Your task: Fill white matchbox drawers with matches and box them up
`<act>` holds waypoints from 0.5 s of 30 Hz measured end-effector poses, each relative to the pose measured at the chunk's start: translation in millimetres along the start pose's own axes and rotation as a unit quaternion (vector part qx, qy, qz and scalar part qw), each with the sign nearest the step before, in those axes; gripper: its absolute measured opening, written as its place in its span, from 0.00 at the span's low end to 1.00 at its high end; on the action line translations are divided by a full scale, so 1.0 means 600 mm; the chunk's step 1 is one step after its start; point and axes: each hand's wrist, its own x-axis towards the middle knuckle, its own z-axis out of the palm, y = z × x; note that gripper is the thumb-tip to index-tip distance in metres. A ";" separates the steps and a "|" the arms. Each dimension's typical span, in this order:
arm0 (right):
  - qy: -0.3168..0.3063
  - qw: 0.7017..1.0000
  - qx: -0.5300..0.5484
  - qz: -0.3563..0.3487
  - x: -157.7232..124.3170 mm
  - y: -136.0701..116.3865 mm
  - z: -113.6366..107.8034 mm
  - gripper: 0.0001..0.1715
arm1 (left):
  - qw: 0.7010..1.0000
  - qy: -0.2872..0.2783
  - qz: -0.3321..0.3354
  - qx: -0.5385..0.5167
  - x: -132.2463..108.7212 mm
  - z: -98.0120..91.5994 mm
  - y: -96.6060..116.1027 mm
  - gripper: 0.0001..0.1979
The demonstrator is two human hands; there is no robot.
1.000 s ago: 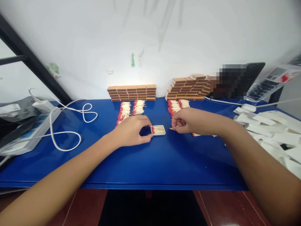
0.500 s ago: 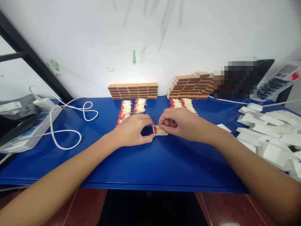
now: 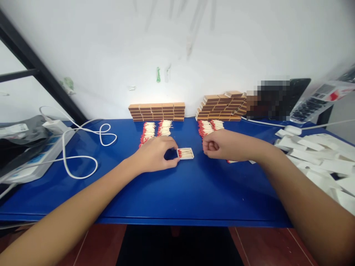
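Observation:
A small white matchbox tray (image 3: 189, 158) lies on the blue table, with red-headed matches (image 3: 185, 152) in it. My left hand (image 3: 158, 154) pinches the tray's left end between thumb and fingers. To the right of the tray, apart from it, my right hand (image 3: 219, 146) is closed with its fingers curled in. Whatever it may hold is hidden. It is over the near part of the right-hand match piles (image 3: 206, 127), covering some of them. Beyond my left hand are two more rows of loose matches (image 3: 149, 129), heads to the left.
Stacked brown matchboxes (image 3: 156, 112) stand against the wall, and a second, uneven stack (image 3: 222, 106) is to their right. White empty trays (image 3: 318, 155) are heaped at the right. A white cable (image 3: 80, 157) and power strip (image 3: 36, 159) lie at the left.
My right hand has moved off the tray to the right, toward the matches there, and its fingers have curled in. My left hand stays at the tray's left end. The view has shifted slightly.

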 end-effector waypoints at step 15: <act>-0.015 0.996 0.092 0.013 -0.006 0.021 -0.034 0.09 | 1.000 0.000 0.007 -0.003 -0.001 -0.001 0.003 0.09</act>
